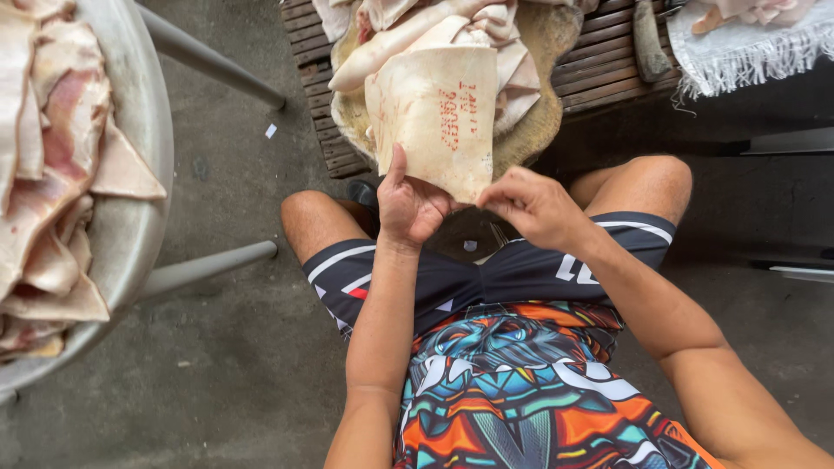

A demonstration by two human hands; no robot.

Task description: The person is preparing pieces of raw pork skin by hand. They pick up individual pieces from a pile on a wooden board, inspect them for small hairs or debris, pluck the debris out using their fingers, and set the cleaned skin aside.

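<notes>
Nearest the camera, the left hand point(408, 204) and right hand point(530, 206) both pinch the near edge of a pale slab of pork skin point(439, 117), fingers closed on it, thumb of the left raised along its side. The slab's long axis runs roughly 6 to 12 o'clock, its narrower near corner pointing toward 6. Its far end rests on a round wooden chopping block point(543, 95) at 12, among other meat pieces. At 9 o'clock, a metal basin point(130, 226) holds more cuts.
</notes>
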